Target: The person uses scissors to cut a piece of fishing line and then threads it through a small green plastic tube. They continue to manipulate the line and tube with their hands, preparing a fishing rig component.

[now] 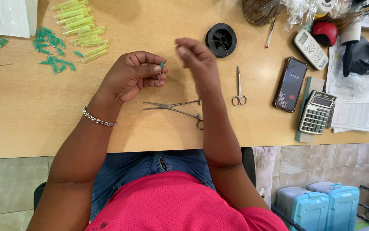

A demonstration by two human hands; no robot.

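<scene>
Item one: a small green cap (pixel 161 65), pinched between thumb and forefinger of our left hand (pixel 132 73), which is curled nearly shut around it above the table (pixel 22 107). A fine pale thread (pixel 158 83) hangs from the cap. We judge both very light; the cap looks stiff and smooth, easily dropped, best held by its sides at the fingertips; the thread looks limp and thin, prone to slip.

Item two: our right hand (pixel 196 60), raised just beside the left, blurred, fingers bunched. We cannot tell whether it grips the thread or anything else.

Item three: tools on the table. Long forceps (pixel 176 107) lie below the hands; small scissors (pixel 238 87) lie to the right; a black spool (pixel 221 39) sits beyond the right hand.

Item four: stock at upper left. A heap of yellow-green tubes (pixel 82 25), a scatter of green caps (pixel 52 49), and a clear plastic bag (pixel 7 17).

Item five: desk goods at right. A phone (pixel 290 84), a calculator (pixel 317 112), a white remote (pixel 311 49), a red pen (pixel 270 33), and papers (pixel 355 115).

Surface and room: a smooth light wooden table, pale tiled floor beneath, blue-lidded boxes (pixel 325 207) at lower right.
</scene>
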